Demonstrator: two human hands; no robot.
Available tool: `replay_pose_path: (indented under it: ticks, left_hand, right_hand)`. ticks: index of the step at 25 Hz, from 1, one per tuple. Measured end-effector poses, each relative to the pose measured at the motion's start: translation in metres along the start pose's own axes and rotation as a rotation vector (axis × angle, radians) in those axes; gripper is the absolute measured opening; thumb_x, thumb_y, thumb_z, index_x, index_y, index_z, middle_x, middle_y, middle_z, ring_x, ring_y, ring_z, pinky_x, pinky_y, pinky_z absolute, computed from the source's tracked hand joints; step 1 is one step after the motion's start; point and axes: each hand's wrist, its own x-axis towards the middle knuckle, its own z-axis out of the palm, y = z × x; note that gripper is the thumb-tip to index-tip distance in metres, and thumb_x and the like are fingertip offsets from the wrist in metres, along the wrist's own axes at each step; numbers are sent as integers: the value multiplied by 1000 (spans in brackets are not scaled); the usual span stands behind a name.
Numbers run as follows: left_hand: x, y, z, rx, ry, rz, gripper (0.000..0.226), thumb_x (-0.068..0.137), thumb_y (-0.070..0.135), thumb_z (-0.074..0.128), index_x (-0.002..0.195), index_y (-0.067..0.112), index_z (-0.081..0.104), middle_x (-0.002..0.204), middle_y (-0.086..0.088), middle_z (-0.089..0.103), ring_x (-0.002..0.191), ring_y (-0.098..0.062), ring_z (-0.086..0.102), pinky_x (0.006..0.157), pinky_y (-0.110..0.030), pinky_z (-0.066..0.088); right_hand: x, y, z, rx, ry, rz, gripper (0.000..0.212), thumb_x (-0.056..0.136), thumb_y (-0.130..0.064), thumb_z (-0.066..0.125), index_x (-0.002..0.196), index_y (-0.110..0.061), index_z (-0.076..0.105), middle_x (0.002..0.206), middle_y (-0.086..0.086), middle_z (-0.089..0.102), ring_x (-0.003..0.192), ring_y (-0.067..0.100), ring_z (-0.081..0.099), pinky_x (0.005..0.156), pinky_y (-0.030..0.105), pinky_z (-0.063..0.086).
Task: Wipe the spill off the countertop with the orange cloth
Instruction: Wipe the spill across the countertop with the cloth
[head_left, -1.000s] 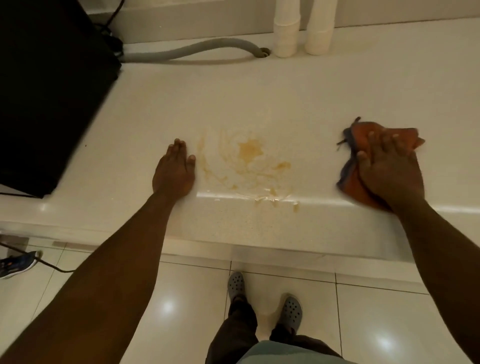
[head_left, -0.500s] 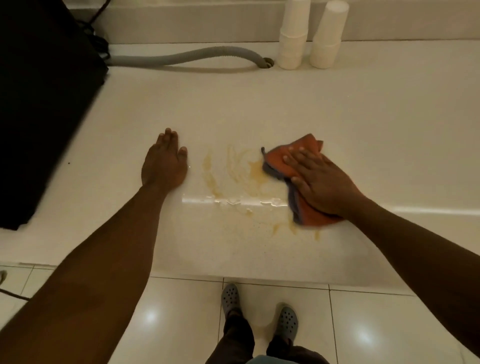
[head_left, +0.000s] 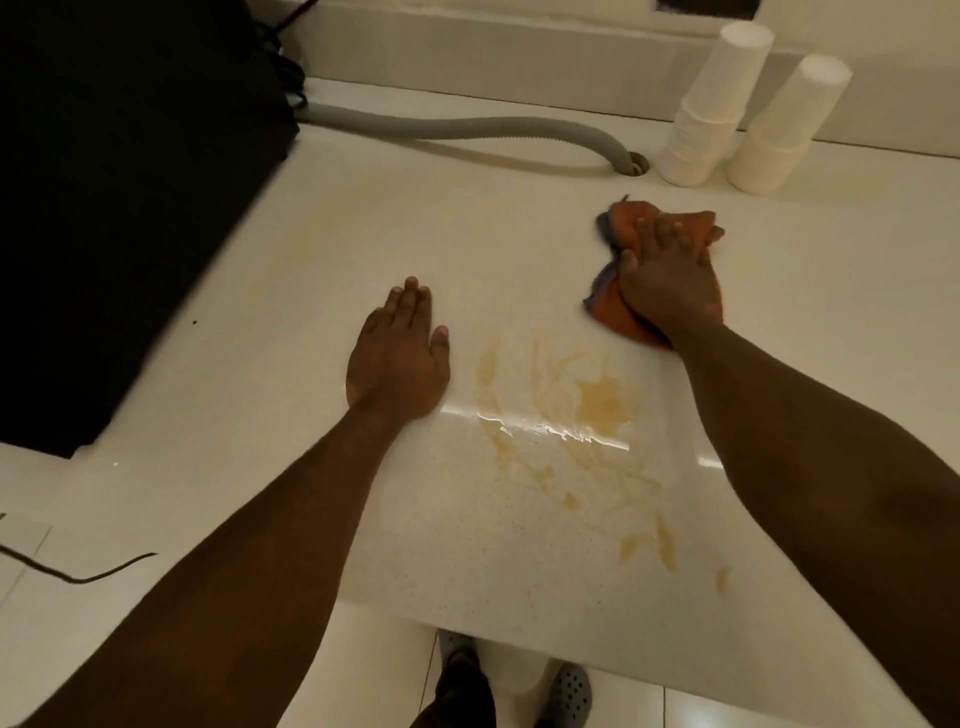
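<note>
An amber spill (head_left: 597, 405) is smeared over the white countertop (head_left: 467, 249), with streaks and drops trailing toward the front edge. The orange cloth (head_left: 628, 218), edged in purple-grey, lies bunched on the counter just beyond and to the right of the spill. My right hand (head_left: 665, 280) presses down flat on the cloth and covers its middle. My left hand (head_left: 397, 358) rests palm down on the counter just left of the spill, fingers together, holding nothing.
A large black appliance (head_left: 130, 182) fills the counter's left side. A grey corrugated hose (head_left: 467, 127) runs from it to a hole in the counter. Two stacks of white paper cups (head_left: 748, 109) stand at the back right. My feet in grey clogs (head_left: 569, 693) are on the tiled floor.
My right hand has slid the cloth off the spill, away from me and to the right. The left hand stays planted. The view has shifted.
</note>
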Motion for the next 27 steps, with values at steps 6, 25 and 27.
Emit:
replay_pose_path:
  ticks: [6,25,27]
  left_hand:
    - [-1,0,0,-8,-19,-6,60,101,40,18,154,15,5,164,-2,2,150,-15,1,121,-32,3]
    - [-9,4,-15,-295,143,-86,53,96,19,37,148,13,33,157,-3,31,143,-19,33,114,-33,28]
    - [-19,-2,-20,-310,187,-119,52,95,16,39,146,15,39,156,-1,35,140,-18,38,111,-33,33]
  right_hand:
    - [-55,-27,10,-73,-167,-561,61,99,-55,9,155,-30,9,164,-4,8,150,15,3,120,41,6]
    - [-77,-118,25,-158,-214,-740,58,101,-53,8,154,-31,2,164,-3,5,150,18,2,120,43,5]
    - [-108,-100,21,-154,-241,-874,56,100,-54,6,152,-35,-3,162,-9,-1,149,11,-4,120,38,0]
